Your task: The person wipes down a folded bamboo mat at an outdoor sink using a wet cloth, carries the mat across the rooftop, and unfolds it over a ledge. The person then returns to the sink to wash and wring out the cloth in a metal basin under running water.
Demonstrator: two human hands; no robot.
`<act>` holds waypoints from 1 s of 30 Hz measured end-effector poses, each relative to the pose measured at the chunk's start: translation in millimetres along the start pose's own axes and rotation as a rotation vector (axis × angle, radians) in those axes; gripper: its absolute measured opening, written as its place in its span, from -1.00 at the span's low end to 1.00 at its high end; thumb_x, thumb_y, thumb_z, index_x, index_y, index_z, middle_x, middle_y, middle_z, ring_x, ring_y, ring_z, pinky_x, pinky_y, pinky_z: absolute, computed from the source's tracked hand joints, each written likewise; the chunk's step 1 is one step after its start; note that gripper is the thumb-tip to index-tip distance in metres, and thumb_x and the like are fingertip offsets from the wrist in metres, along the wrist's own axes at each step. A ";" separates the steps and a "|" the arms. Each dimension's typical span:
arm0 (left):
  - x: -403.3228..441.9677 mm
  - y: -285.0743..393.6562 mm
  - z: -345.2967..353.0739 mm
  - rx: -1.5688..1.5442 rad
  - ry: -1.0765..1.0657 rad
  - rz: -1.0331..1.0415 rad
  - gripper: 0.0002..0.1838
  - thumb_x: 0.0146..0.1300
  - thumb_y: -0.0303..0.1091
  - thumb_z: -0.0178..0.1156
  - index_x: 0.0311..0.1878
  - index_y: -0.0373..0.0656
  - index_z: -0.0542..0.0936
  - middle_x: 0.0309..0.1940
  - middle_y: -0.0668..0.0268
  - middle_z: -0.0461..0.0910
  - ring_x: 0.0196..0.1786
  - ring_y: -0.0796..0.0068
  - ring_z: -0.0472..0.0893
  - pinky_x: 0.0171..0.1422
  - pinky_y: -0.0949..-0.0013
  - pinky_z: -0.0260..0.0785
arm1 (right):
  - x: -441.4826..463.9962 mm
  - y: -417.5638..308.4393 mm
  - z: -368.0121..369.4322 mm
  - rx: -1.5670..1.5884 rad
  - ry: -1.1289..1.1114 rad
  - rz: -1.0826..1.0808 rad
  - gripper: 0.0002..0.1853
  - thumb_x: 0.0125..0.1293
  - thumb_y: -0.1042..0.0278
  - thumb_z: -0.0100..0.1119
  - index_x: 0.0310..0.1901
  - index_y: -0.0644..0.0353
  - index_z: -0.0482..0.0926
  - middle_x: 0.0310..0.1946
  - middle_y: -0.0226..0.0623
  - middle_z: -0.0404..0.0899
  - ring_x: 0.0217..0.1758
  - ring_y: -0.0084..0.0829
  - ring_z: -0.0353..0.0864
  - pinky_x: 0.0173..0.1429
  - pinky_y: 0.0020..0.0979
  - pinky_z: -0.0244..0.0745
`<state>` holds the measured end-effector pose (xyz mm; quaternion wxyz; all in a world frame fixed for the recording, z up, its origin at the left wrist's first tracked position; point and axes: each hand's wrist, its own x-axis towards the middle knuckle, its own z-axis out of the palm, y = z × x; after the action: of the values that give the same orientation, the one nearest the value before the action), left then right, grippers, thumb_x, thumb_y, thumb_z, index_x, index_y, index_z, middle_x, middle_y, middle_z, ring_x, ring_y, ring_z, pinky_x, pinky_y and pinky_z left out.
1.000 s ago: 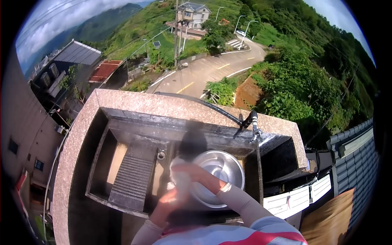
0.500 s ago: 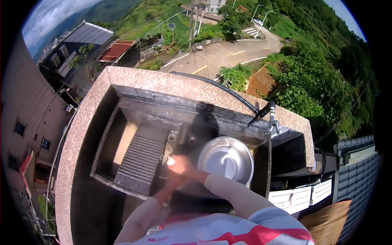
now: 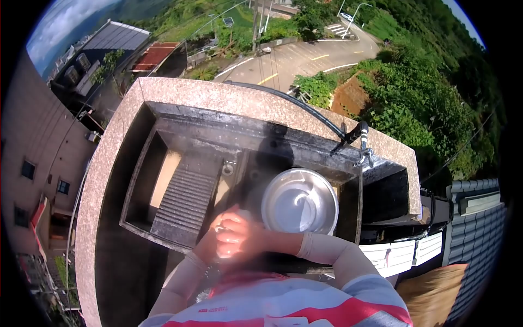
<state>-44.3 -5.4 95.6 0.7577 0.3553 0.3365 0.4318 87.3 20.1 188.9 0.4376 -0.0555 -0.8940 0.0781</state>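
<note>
My right hand is closed, its wet-looking fingers curled over my left hand. Both are pressed together in front of my body, above the near edge of the dark stone sink. Most of my left hand's fingers are hidden under the right. A blurred whitish patch shows by the fingers, too unclear to name. Just right of my hands, a round metal basin sits in the sink's right compartment. To their left is the sink's ribbed washboard.
A tap with a black hose stands at the sink's back right. The speckled stone ledge runs round the sink. Beyond it lie a road, green slopes and roofs. A straw-coloured bundle is at lower right.
My joined hands have shifted nearer my body, and the right hand now lies over the left with its fingers showing. The white thing seen at the fingers before is now only a blur.
</note>
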 end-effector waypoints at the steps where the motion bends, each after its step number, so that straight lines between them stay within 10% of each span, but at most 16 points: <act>1: 1.0 -4.8 3.3 0.116 -0.030 0.080 -0.61 0.41 -0.12 -0.13 0.09 -0.21 0.39 -0.14 0.26 0.51 -0.11 0.47 0.56 -0.05 0.44 0.46 | 0.0 0.0 -3.0 -0.002 0.049 0.065 -0.60 -0.27 -0.09 0.30 -0.54 0.06 0.50 -0.45 -0.35 0.43 -0.35 -0.24 0.40 -0.04 -0.11 0.32; 6: 15.4 -9.7 20.5 -0.884 0.130 -0.004 -0.66 0.40 -0.25 -0.19 0.11 -0.20 0.39 -0.13 0.23 0.51 -0.09 0.39 0.56 0.00 0.37 0.44 | -15.7 -2.2 -12.4 0.179 0.338 0.724 -0.83 -0.01 0.40 0.36 -0.37 0.18 0.57 -0.10 -0.26 0.58 0.13 -0.22 0.49 0.16 -0.24 0.31; 11: 8.8 22.0 55.9 -0.295 0.633 0.319 -0.65 0.27 -0.48 0.08 0.12 -0.26 0.39 0.13 0.17 0.43 0.12 0.32 0.45 0.24 0.28 0.31 | -28.9 -12.4 -12.2 0.765 0.751 1.216 -0.85 0.22 0.38 0.20 -0.22 0.26 0.58 -0.02 -0.20 0.53 0.12 -0.38 0.48 0.18 -0.30 0.36; 17: 11.6 46.7 66.6 0.802 0.470 0.864 -0.93 0.09 -0.50 0.29 -0.36 -0.24 0.60 -0.05 0.15 0.55 0.06 0.25 0.51 0.19 0.16 0.33 | -54.5 0.5 -1.0 1.870 1.179 1.615 -0.68 0.30 0.05 0.13 -0.33 0.16 0.44 -0.24 -0.27 0.56 -0.17 -0.35 0.58 -0.07 -0.31 0.49; 25: 5.3 69.9 63.9 1.122 0.197 1.049 -0.76 -0.14 -0.37 0.43 -0.53 -0.19 0.52 -0.37 0.28 0.55 -0.23 0.14 0.55 -0.18 0.18 0.40 | -50.6 26.8 15.0 1.976 0.815 1.727 -0.65 0.31 -0.01 0.09 -0.30 0.16 0.46 -0.39 -0.33 0.54 -0.33 -0.43 0.56 -0.23 -0.33 0.50; 30: 3.7 84.6 66.0 1.187 0.059 1.090 -0.79 -0.27 -0.61 0.32 -0.57 -0.14 0.48 -0.47 0.32 0.47 -0.43 0.23 0.51 -0.34 0.28 0.38 | -71.8 48.7 47.1 2.182 0.503 1.630 -0.74 0.30 0.16 0.05 -0.32 0.22 0.50 -0.37 -0.31 0.57 -0.34 -0.43 0.57 -0.16 -0.40 0.47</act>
<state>-24.0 13.3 199.3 0.1161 0.8012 0.3091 0.4990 95.4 51.6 95.7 0.2383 -0.2023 0.0054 0.9499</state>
